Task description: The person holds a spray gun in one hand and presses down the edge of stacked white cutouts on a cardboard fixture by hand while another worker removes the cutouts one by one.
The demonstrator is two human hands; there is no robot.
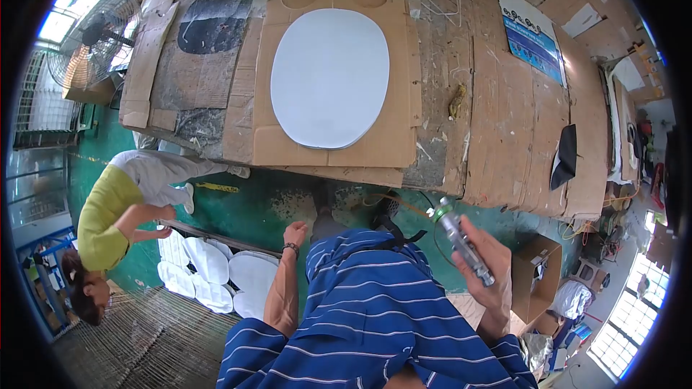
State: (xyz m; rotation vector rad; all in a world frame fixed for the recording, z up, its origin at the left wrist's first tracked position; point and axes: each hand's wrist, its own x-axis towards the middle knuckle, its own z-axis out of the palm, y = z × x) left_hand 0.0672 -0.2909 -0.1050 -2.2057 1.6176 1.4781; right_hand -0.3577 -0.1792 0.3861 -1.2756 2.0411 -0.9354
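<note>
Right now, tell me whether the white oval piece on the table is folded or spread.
Spread: the white oval piece shows its whole rounded outline on the cardboard sheet, with no fold visible.

The single view looks out from the person's head, forward and steeply down. The striped shirt [367, 302] lies nearest, filling the lower middle; the worktop [508, 133] spreads across the top, beyond it. A wide, bowed field takes in the left hand [294, 235], the right hand [489, 259] and a window [633, 320] at far right.
</note>
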